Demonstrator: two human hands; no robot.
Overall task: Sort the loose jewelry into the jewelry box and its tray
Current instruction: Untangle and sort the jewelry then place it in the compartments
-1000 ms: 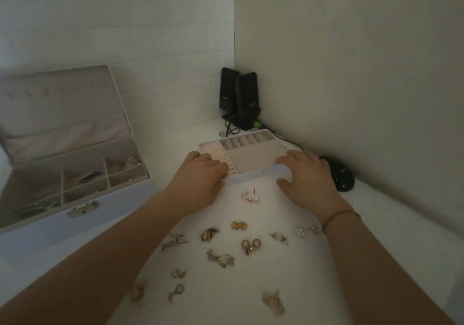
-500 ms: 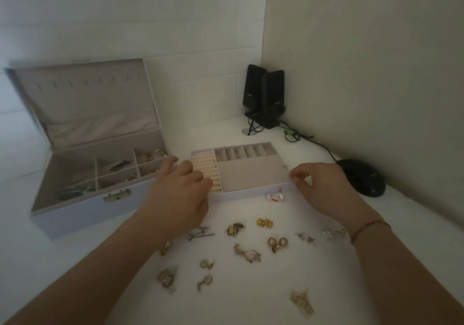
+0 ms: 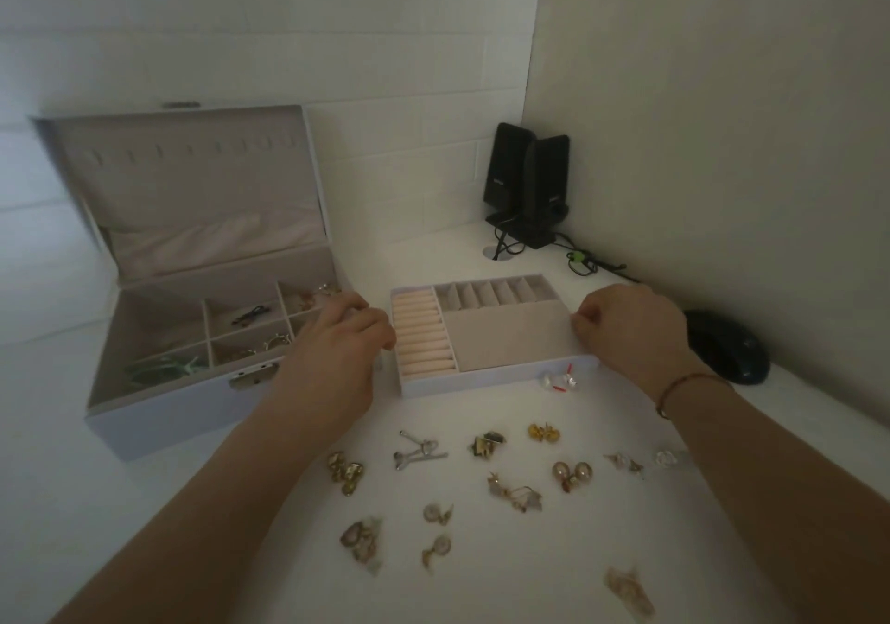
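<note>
Bare forearms, thin bracelet [image 3: 684, 384] on right wrist

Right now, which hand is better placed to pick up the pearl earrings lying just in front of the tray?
Right hand. It rests at the tray's right edge, just above the pearl earrings; the left hand sits at the far left edge.

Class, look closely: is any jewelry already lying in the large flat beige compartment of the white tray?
No, the tray's large flat beige compartment shows only bare lining; loose jewelry pieces lie on the white table.
</note>
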